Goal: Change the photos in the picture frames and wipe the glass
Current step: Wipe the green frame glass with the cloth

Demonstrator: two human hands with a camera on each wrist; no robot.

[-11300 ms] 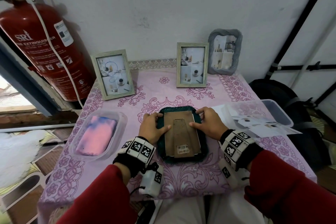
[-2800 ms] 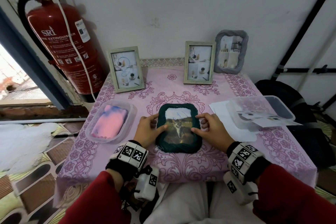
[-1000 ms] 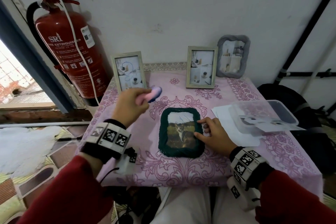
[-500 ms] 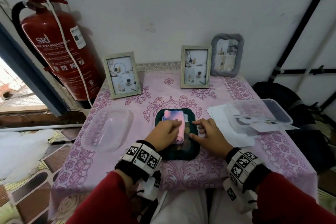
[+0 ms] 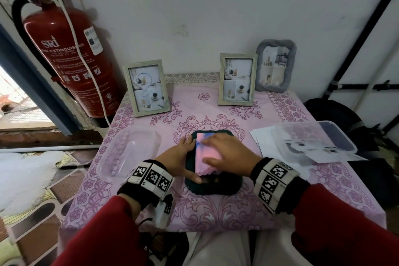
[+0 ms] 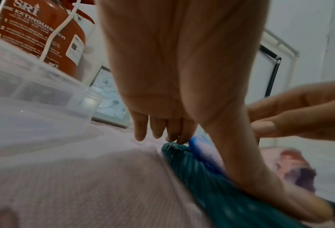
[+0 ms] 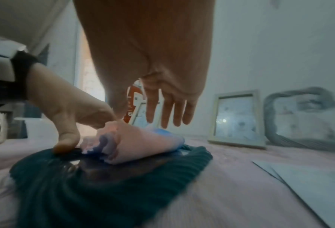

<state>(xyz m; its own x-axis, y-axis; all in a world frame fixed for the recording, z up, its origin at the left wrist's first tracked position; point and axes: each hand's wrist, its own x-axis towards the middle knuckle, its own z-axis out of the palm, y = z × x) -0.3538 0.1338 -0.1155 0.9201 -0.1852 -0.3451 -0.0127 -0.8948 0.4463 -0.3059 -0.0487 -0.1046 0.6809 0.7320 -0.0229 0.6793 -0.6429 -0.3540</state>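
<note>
A dark green knitted picture frame (image 5: 216,188) lies flat at the middle of the pink tablecloth (image 5: 216,214). A folded pink and blue cloth (image 5: 207,157) lies on its glass. My right hand (image 5: 224,151) rests flat on the cloth, fingers straight. My left hand (image 5: 183,157) touches the frame's left edge with its fingertips, and its thumb presses the lower left border. The right wrist view shows the cloth (image 7: 135,143) bunched on the glass of the frame (image 7: 84,192). The left wrist view shows the frame's ribbed edge (image 6: 211,185) under the thumb.
Two pale wooden frames (image 5: 148,88) (image 5: 237,82) and a grey frame (image 5: 275,65) stand along the wall. An empty clear tub (image 5: 129,151) sits left of the green frame. A clear tub with photos (image 5: 313,142) and white sheets (image 5: 263,140) lie right. A red fire extinguisher (image 5: 69,54) hangs far left.
The cloth has passed from my left hand to my right, which now lies flat on it. My left hand has shifted to the frame's left edge.
</note>
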